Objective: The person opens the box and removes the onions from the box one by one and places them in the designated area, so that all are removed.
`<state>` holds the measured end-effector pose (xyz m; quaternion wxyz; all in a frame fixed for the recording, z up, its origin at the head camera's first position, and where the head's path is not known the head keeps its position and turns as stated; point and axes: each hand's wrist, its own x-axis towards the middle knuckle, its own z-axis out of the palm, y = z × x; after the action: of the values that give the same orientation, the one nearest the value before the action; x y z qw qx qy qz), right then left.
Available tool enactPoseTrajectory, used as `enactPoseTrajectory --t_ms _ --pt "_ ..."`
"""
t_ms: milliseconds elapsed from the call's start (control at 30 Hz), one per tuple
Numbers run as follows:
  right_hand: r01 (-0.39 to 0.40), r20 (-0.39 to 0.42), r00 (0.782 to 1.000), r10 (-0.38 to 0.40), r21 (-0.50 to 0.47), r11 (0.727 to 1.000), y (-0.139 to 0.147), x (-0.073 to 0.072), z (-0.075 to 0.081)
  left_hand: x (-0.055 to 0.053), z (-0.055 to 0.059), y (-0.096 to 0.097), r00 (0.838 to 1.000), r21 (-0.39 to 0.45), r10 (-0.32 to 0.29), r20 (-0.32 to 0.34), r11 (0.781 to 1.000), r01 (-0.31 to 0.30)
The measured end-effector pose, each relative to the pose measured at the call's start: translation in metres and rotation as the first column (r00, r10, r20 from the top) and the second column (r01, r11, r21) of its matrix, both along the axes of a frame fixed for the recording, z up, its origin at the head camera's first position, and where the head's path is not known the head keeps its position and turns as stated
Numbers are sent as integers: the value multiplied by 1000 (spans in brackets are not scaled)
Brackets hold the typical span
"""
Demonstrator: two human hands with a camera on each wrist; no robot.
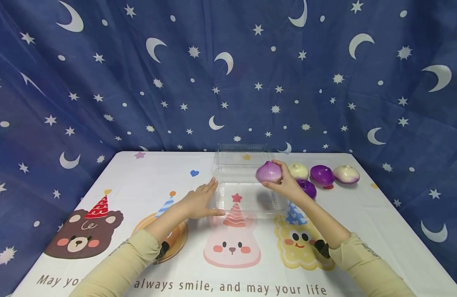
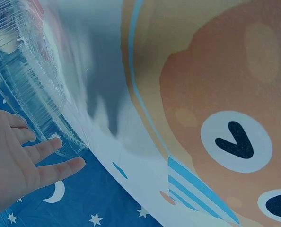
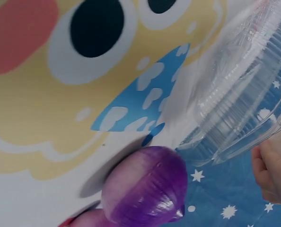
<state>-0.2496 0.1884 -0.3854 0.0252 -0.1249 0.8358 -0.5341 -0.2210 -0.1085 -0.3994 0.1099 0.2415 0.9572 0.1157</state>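
My right hand [image 1: 287, 184] grips a light purple onion [image 1: 268, 172], thumb below and fingers behind it. It hangs over the right part of a clear plastic container [image 1: 250, 211], whose hinged lid [image 1: 232, 159] lies open toward the back. With fingers spread, my left hand [image 1: 201, 202] rests along the container's left side. In the left wrist view, its straight fingers lie against the clear ribbed wall [image 2: 31, 80]. The right wrist view shows part of my right hand [image 3: 275, 168] beside the container [image 3: 235, 90]; the held onion is mostly out of that frame.
Right of the container sit several more onions: a whitish one [image 1: 298, 170], a dark purple one [image 1: 307, 189], a purple one [image 1: 322, 175] and a white-and-purple one [image 1: 346, 174]. A printed white tablecloth [image 1: 376, 231] covers the table. Behind it hangs a blue star-and-moon curtain [image 1: 198, 119].
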Motion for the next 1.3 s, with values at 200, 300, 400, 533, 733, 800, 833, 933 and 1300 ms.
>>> enactPoseTrajectory --t_ms 200,300,400,533,733,800,833,933,1300 --pt "-4 33 999 5 -33 999 2 2 -1 -1 0 -1 1000 -2 8 3 1000 -8" --pt "-2 45 999 3 -30 1000 3 2 1 -1 0 0 1000 -6 8 5 1000 -8" --pt "-4 42 999 5 -30 1000 4 2 2 -1 0 0 1000 -6 9 8 1000 -9" --pt "-1 45 999 3 -35 999 6 3 2 -1 0 1 1000 -5 9 10 1000 -9" --pt "-9 51 999 12 -57 998 9 5 5 -1 0 1 1000 -3 5 15 1000 -5" --pt "-11 40 999 13 -54 999 12 7 5 -1 1 1 1000 2 6 20 1000 -7" --pt "-14 36 999 16 -52 999 14 7 5 -2 1 1 1000 2 8 22 1000 -8" --pt "-23 20 1000 24 -32 999 20 8 5 -2 2 2 999 5 10 35 1000 -11" --pt "-40 -109 993 50 86 996 45 11 2 -2 0 0 1000 17 13 17 1000 -13"
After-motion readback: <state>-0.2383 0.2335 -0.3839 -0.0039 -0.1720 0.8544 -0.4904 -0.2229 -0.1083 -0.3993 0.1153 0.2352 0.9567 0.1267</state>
